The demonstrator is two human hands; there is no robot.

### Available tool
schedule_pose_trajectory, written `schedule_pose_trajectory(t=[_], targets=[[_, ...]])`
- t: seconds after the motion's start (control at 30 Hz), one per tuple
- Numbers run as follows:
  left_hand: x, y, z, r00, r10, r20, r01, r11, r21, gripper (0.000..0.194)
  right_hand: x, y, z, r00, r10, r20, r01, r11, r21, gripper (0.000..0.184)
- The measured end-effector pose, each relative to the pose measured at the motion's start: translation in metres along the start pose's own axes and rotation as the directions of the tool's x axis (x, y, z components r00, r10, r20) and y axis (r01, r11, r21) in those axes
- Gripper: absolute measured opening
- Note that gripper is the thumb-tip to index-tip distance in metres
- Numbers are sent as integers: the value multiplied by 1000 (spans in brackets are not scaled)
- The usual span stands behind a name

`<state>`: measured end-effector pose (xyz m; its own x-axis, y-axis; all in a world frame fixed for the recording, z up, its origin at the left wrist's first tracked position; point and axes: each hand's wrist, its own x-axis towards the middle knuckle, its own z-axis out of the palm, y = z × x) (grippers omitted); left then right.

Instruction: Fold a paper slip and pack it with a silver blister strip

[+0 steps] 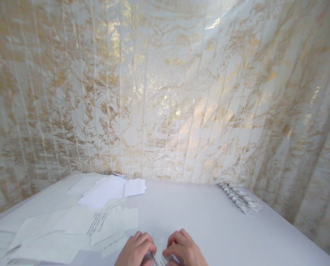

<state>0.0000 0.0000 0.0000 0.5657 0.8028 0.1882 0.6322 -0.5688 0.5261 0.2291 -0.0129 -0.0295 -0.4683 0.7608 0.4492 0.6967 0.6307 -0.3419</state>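
Note:
At the bottom edge of the head view, my left hand (137, 248) and my right hand (185, 248) face each other low over the table. Fingers on both hands are bent and pinched. Between them is a small pale piece with grey marks (161, 253), gripped from either side; whether it is paper or plastic film cannot be made out. A thin dark edge shows by the left fingertips. Left of my left hand lie overlapping printed sheets (112, 223), the closest of them almost at the wrist. The frame's lower edge cuts off both wrists.
The white table (178, 207) reaches back to a patterned gold-and-white curtain (159, 111). Blank white sheets (106, 190) and a small stack of white paper (134, 187) lie at the back left. Silvery, crinkled packets (239, 199) lie in rows at the back right.

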Motion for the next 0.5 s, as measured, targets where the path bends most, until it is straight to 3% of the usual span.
schedule_pose_trajectory(t=[0.13, 0.33, 0.5], targets=[[0, 8, -5, 1000, -10, 25, 9, 999, 41, 22, -2, -3, -5, 996, 53, 74, -55, 998, 29, 31], [0, 15, -8, 999, -25, 44, 22, 998, 63, 17, 0, -8, -12, 998, 64, 20, -65, 996, 60, 10], [-4, 14, -8, 1000, -18, 14, 16, 995, 95, 7, 0, -9, -13, 997, 73, 9, -74, 988, 139, 16]])
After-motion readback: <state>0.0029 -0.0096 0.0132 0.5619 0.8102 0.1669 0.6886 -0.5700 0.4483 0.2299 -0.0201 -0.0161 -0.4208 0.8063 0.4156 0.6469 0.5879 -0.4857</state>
